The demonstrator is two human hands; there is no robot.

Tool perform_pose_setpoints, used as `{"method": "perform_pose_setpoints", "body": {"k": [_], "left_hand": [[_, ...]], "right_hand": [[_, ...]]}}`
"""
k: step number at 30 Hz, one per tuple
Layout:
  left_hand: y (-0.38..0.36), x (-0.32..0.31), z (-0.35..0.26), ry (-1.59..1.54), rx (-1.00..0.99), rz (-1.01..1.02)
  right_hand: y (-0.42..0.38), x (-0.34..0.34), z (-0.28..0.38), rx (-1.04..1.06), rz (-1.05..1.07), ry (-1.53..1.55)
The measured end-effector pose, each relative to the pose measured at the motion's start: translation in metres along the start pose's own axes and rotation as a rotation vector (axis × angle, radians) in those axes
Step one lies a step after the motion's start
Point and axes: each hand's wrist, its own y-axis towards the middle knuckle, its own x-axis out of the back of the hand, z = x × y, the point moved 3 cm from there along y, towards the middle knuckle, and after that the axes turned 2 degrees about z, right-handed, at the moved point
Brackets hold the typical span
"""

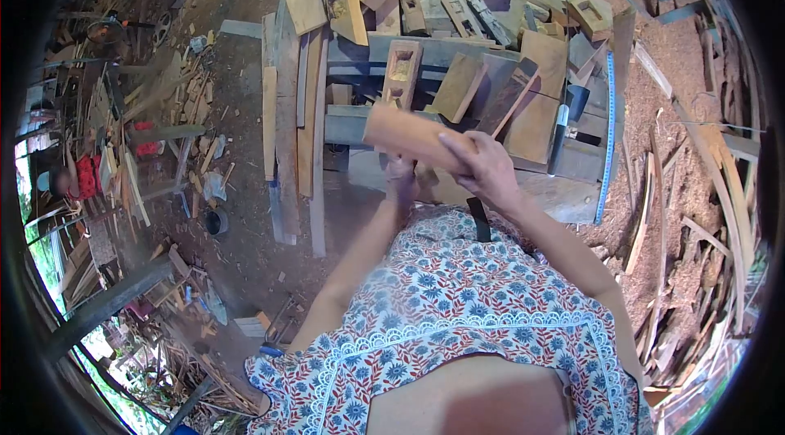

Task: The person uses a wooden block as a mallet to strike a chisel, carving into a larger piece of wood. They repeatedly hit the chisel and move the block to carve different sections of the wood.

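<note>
My right hand (493, 171) is closed around one end of a reddish-brown wooden block (413, 136), fingers over its edge. The block is held above the workbench in front of my body, its other end pointing left. My left hand (401, 177) is just below the block's left part, with its fingers curled and partly covered by the block. What it holds, if anything, is hidden. Past the block, a wooden piece with a rectangular hollow (401, 67) lies on the bench, beside a plain wooden block (459, 87).
The workbench (540, 190) carries many wood blocks, a long blue measuring strip (610, 141) along its right edge and a white-and-black handled tool (559, 136). Long boards (286, 132) flank its left side. Shavings cover the floor on the right. A person in red (86, 177) is at far left.
</note>
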Motion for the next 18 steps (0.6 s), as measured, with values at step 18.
{"method": "perform_pose_setpoints", "body": {"k": [18], "left_hand": [[0.049, 0.041, -0.035, 0.029, 0.146, -0.285]], "right_hand": [[-0.022, 0.059, -0.032, -0.544, -0.456, 0.328]]}}
